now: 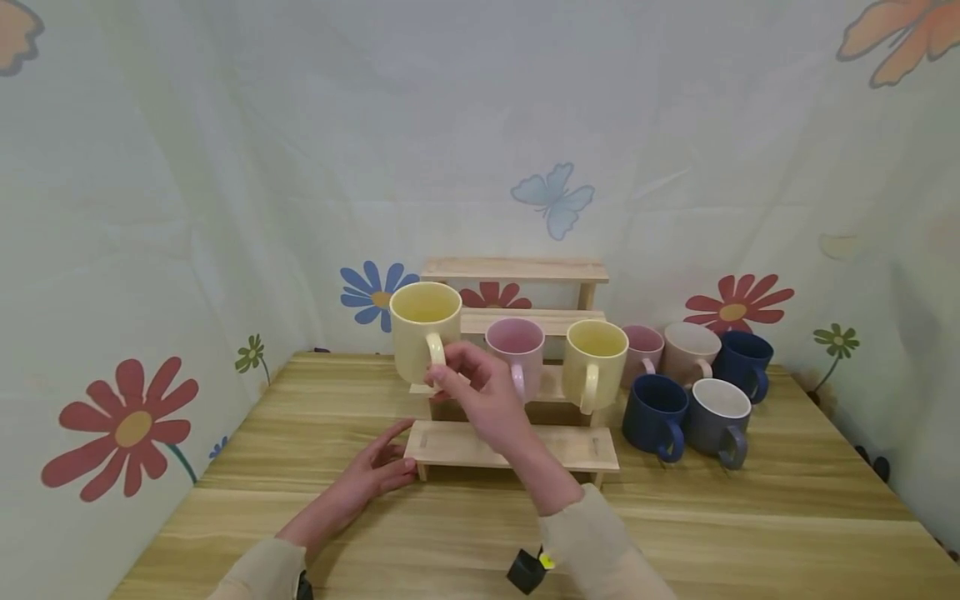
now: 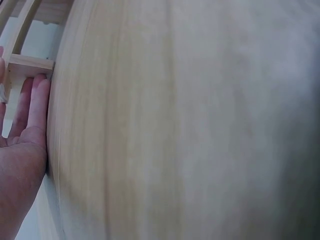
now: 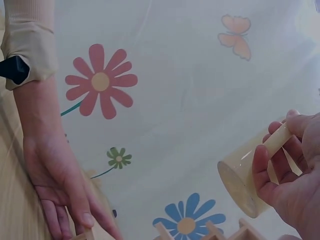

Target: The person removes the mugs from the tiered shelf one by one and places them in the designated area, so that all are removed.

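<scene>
My right hand (image 1: 487, 396) pinches the handle of a pale yellow mug (image 1: 416, 333), held upright at the left end of a stepped wooden rack (image 1: 517, 442). In the right wrist view the fingers (image 3: 267, 182) curl at the handle, and the mug's base shows. A pink mug (image 1: 517, 346) and a second yellow mug (image 1: 600, 354) stand on the rack's second step, handles facing me. My left hand (image 1: 375, 471) lies low on the table at the left end of the bottom step, its fairly straight fingers touching that end.
On the table right of the rack stand several mugs: pink (image 1: 642, 346), pale pink (image 1: 690, 346), two dark blue (image 1: 654, 412) and a grey one (image 1: 718, 417). A small black cube (image 1: 527, 572) sits at the table's front. Flower-printed cloth (image 1: 450, 125) hangs behind.
</scene>
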Available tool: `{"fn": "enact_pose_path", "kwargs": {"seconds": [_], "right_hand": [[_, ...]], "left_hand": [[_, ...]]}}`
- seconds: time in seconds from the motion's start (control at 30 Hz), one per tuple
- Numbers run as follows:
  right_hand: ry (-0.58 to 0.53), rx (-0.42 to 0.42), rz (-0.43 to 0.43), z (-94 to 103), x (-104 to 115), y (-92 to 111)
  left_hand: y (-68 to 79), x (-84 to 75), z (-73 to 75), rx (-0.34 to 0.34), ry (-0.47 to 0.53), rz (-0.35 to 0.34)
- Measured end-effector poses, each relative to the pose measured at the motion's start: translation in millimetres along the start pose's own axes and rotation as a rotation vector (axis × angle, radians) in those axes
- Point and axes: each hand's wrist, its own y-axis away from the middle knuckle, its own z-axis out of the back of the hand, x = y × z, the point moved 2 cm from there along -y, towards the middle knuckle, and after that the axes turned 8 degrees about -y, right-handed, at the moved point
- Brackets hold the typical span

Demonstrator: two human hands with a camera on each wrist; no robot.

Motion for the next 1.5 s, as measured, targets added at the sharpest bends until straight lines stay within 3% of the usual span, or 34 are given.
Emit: {"fn": "enact_pose_path", "kwargs": {"seconds": [0.7, 1.23, 1.5], "right_hand": [[0.016, -0.026, 0.028, 19.6, 27.4, 1.8], [0.059, -0.048, 0.015, 49.0, 48.3, 24.9], [0.098, -0.102, -0.005, 67.6, 58.4, 39.6]], "left_hand": [[-1.4, 1.2, 0.2, -0.003, 0.015, -0.005], [0.4, -2.3, 0.5, 0.037, 0.006, -0.027], [-1.4, 1.0, 2.0, 0.042, 0.004, -0.027]]}}
